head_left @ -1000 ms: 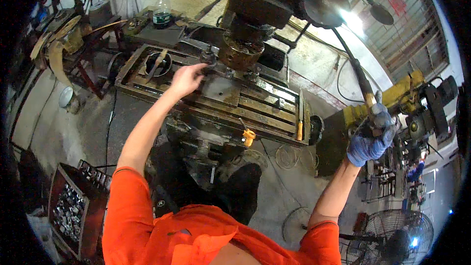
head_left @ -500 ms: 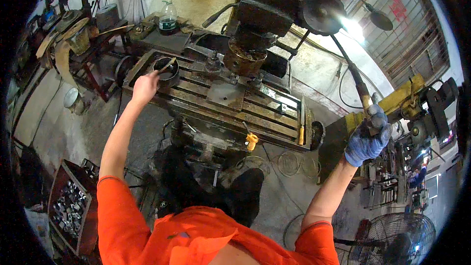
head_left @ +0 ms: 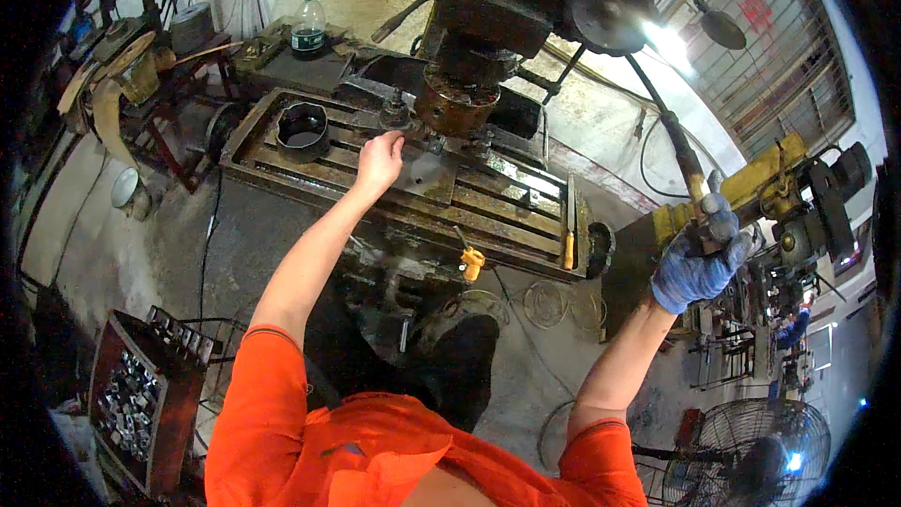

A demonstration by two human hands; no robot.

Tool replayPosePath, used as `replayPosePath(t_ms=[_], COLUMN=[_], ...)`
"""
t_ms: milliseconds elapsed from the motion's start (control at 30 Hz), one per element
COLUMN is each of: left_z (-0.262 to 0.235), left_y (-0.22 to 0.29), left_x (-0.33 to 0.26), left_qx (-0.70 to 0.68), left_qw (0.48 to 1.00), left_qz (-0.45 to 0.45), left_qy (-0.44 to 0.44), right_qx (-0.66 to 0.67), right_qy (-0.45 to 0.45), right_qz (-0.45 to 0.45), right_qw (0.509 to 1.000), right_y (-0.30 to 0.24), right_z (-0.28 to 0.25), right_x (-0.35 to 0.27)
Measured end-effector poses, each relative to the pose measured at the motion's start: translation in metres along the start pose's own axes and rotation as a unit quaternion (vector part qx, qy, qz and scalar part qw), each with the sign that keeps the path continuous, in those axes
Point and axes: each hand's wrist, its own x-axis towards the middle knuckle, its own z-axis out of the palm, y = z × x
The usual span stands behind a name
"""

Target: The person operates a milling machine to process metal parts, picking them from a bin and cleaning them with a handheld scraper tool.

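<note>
The left hand (head_left: 380,166) has moved from pot (head_left: 304,154) toward spindle (head_left: 458,101), its grip unclear; right hand (head_left: 699,268) holds a lever (head_left: 672,131); a turning spindle could catch it.

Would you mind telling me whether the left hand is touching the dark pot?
Apart: the head view shows the machine table between the left hand and the dark pot.
</note>
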Motion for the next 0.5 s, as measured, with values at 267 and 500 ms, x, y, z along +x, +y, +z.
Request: replayPosePath(t_ms=[267, 500], left_z=[0.011, 0.005], left_y=[-0.003, 0.000], left_x=[-0.008, -0.011], left_qx=[-0.009, -0.012], left_qw=[1.000, 0.999], left_qz=[0.014, -0.020], left_qy=[-0.006, -0.031], right_qx=[-0.041, -0.025], right_qy=[0.070, 0.120], right_qz=[-0.009, 0.041], right_qw=[0.997, 0.992], right_y=[-0.001, 0.003], right_z=[0.010, 0.003], right_x=[-0.006, -0.016])
